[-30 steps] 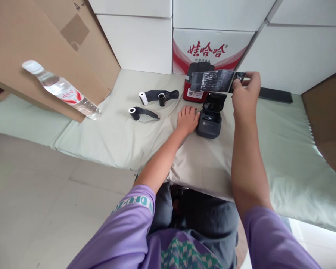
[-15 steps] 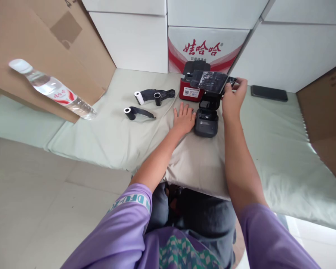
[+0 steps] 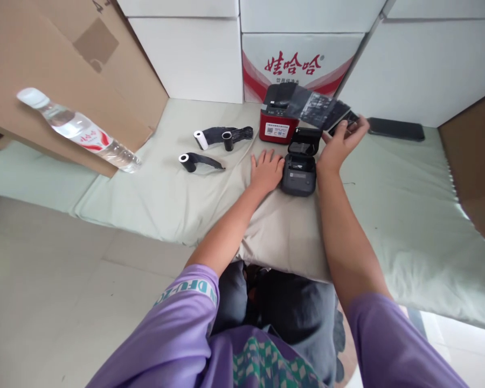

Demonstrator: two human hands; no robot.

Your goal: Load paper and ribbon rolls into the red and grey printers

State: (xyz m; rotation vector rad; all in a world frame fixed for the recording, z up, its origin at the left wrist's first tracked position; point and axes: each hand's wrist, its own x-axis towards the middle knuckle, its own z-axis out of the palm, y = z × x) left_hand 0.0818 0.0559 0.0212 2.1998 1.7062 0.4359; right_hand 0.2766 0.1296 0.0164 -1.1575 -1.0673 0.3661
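A small dark grey printer (image 3: 299, 175) sits on a pale pillow (image 3: 283, 237) with its lid up. My left hand (image 3: 265, 171) lies flat on the pillow, touching the printer's left side. My right hand (image 3: 340, 145) is just right of the lid and pinches one end of a black printed paper strip (image 3: 316, 106), which stretches up and left over a red printer (image 3: 277, 118) behind.
Two paper rolls with black strips (image 3: 220, 136), (image 3: 198, 161) lie left on the green mat (image 3: 388, 178). A water bottle (image 3: 78, 131) leans on cardboard (image 3: 56, 70) at far left. A black phone (image 3: 395, 129) lies at back right. White boxes (image 3: 303, 59) line the back.
My right hand has come down and nearer to the grey printer, bringing the black strip lower and tilting it. My left hand has stayed beside the printer.
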